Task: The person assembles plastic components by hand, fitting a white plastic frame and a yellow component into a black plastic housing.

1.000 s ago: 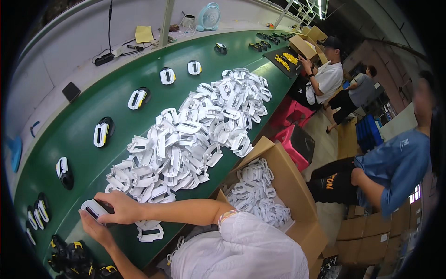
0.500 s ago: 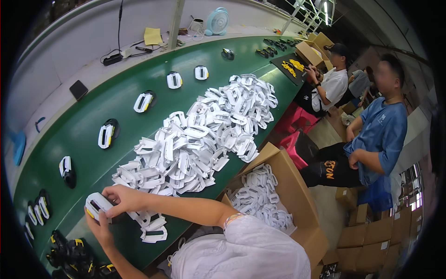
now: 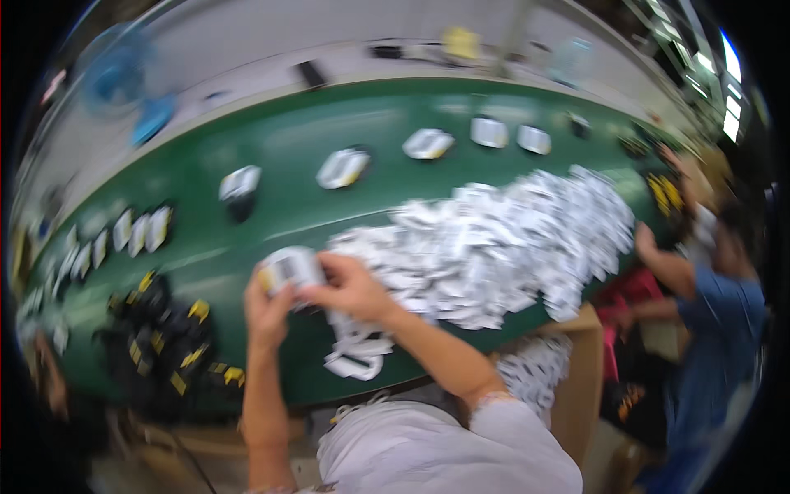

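Note:
My left hand and my right hand grip one white plastic cover between them, above the near part of the green table. It has a long dark slot and a yellow spot at its left end, by my left fingers. Motion blur hides finer detail. Just right of my hands spreads a large heap of loose white covers, and a few stray slotted pieces lie below my right wrist. Left of my left hand is a pile of black parts with yellow pieces.
Black-backed white units stand spaced along the green table, with more clustered at left. A cardboard box of white covers stands at the right edge. A person in blue reaches toward the table. A blue fan is back left.
My view has swung left, so the scene sits further right and more of the left table shows. Both hands still hold the cover. The person in blue now extends an arm to the table.

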The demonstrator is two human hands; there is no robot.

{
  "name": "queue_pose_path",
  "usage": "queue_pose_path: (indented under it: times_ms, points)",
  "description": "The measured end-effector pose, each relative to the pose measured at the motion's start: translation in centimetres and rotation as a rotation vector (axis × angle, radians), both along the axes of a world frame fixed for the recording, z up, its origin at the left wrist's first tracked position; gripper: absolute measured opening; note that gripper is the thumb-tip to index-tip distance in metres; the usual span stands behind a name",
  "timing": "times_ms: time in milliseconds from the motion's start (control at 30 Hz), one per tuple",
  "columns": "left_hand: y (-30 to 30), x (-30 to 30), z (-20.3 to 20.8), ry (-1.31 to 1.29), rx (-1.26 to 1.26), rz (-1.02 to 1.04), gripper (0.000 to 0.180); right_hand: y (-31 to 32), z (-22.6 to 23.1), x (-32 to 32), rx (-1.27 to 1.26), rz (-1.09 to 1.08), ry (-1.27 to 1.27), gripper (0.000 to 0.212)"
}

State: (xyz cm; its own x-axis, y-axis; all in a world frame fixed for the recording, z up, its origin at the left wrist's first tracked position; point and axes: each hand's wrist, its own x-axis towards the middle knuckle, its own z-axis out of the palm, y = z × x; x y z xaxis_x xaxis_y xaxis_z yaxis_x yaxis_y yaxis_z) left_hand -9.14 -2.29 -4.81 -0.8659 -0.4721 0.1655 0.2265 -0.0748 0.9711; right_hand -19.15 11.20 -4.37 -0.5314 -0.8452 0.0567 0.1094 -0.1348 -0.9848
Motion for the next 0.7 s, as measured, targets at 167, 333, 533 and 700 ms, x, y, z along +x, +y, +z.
queue_pose_path:
  times_ms: [167,333,533,700]
  points:
    - [0.3,-1.8,0.2,0.29,0.006,-0.141,0.06,1.1,2.1,-0.3,-0.11,-0.215,0.666,0.032]
    - [-1.0,-0.8,-0.4,0.058,0.374,-0.162,0.053,0.8,3.8,0.1,0.017,-0.321,1.223,0.031]
    - [-0.4,-0.9,-0.5,-0.137,0.019,0.108,0.039,-0.4,2.4,0.6,-0.021,-0.346,0.966,0.039]
    - [0.4,-0.9,0.7,-0.031,-0.156,0.258,0.036,0.1,1.4,1.0,-0.027,-0.231,-0.115,0.028]
